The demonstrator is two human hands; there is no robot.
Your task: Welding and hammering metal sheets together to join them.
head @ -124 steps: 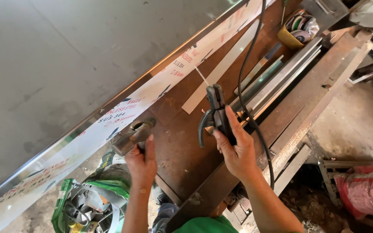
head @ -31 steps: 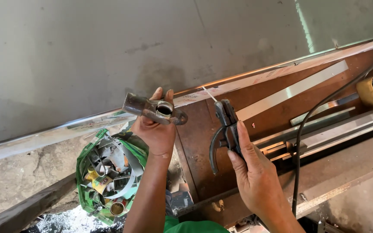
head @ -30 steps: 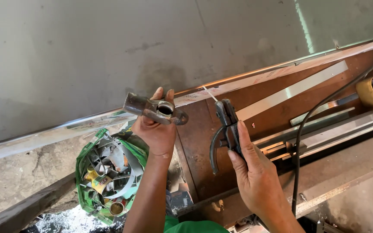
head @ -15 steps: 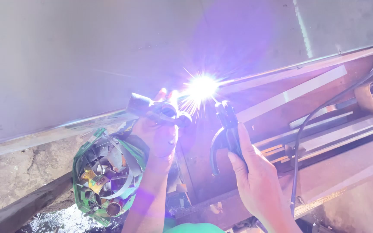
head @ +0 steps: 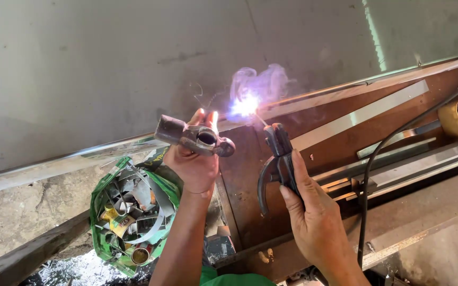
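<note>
Green sack point(head: 104, 204) of metal scrap point(head: 133, 212)

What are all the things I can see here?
Metal fitting: one, grey-brown, held up in the left hand.
Electrode holder: one, dark, gripped in the right hand.
Spark: one, bright white-violet with smoke, at the rod tip.
Cable: one, black, running across the bench.
Bench: one, rusty brown, under the hands.
Flat strip: one, silver, lying on the bench.
Sack of scrap: one, green, on the floor at the left.
Wall: one, grey, behind.
Hands: left, right.
</note>
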